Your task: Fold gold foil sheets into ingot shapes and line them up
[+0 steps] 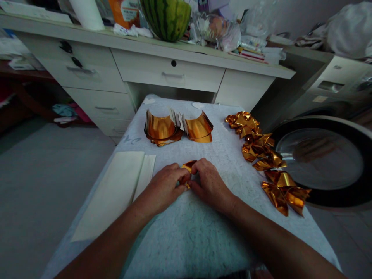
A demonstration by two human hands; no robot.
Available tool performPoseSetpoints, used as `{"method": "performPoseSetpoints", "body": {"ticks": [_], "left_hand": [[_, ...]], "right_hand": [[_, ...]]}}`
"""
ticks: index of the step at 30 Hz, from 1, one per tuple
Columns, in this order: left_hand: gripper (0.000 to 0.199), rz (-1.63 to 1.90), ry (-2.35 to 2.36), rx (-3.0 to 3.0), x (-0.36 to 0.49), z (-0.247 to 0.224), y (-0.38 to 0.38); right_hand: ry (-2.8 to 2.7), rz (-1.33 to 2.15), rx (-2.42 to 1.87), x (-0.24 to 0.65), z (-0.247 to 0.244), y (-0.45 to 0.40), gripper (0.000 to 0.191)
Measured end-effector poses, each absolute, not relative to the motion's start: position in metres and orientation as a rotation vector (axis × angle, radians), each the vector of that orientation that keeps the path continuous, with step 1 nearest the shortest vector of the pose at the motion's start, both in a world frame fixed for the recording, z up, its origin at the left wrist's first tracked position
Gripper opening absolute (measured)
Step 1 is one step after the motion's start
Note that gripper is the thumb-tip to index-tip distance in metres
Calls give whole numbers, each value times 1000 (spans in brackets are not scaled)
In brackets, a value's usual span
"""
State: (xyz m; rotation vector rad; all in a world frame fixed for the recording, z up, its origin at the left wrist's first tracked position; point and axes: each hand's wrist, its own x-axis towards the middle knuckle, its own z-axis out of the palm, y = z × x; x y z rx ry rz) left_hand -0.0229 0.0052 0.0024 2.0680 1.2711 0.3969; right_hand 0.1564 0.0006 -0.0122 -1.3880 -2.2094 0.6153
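Note:
Both hands meet over the middle of the cloth-covered table (180, 240). Between them is a small piece of gold foil paper (189, 166), partly hidden by the fingers. My left hand (167, 182) pinches it from the left, and my right hand (209, 184) grips its right side with bent fingers. Beyond the hands stand two curled stacks of gold foil sheets, a left stack (161, 128) and a right stack (199, 128). Folded gold foil pieces (258, 145) lie in a row along the table's right side.
White folded paper sheets (116, 190) lie at the table's left. Behind stands a white desk (171, 73) holding a cut watermelon (167, 17), a paper roll (87, 13) and plastic bags. To the right, an open round washing machine door (322, 155) sits close to the table edge.

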Motion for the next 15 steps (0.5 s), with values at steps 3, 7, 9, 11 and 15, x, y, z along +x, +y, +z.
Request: {"method": "performPoseSetpoints", "body": {"ticks": [3, 7, 9, 11, 15], "left_hand": [[3, 394, 1266, 2066, -23, 2, 5], [5, 373, 1266, 2065, -23, 2, 6], [8, 365, 1255, 2066, -24, 1, 8], [12, 369, 1222, 2065, -26, 0, 9], [17, 369, 1191, 2063, -28, -2, 9]], "right_hand": [[-2246, 542, -1419, 157, -10, -1, 19], [-2275, 548, -1483, 157, -7, -2, 17], [-2287, 551, -1495, 157, -7, -3, 19], [-2303, 532, -1498, 157, -8, -4, 22], [-2328, 486, -1501, 156, -10, -5, 24]]}}
